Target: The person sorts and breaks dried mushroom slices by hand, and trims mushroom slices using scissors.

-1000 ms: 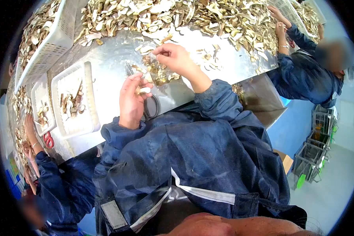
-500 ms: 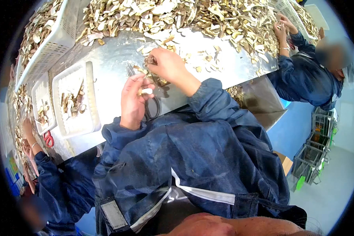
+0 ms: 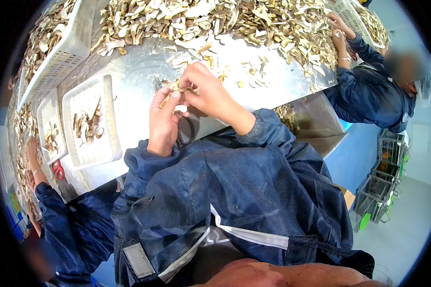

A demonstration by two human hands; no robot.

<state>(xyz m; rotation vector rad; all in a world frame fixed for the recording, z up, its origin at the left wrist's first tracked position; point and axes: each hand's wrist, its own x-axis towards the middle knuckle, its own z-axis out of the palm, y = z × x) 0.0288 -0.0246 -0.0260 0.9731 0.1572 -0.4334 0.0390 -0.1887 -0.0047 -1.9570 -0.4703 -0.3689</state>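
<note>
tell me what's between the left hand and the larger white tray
Bare table lies between the left hand and the larger white tray, as the head view shows.

1. Tabletop (image 3: 139, 62): smooth metal, glossy where light strikes it.
2. Slices (image 3: 177, 24) heaped across it: matt, rough-looking, with curled edges.
3. Tray (image 3: 117, 146): pale, moulded plastic, faintly shiny.
4. Basket (image 3: 57, 60): white plastic, pierced with slots.
5. Jacket (image 3: 254, 186): creased blue cloth, a soft sheen along its folds.
6. Box (image 3: 346, 196): plain brown, matt cardboard.
</note>
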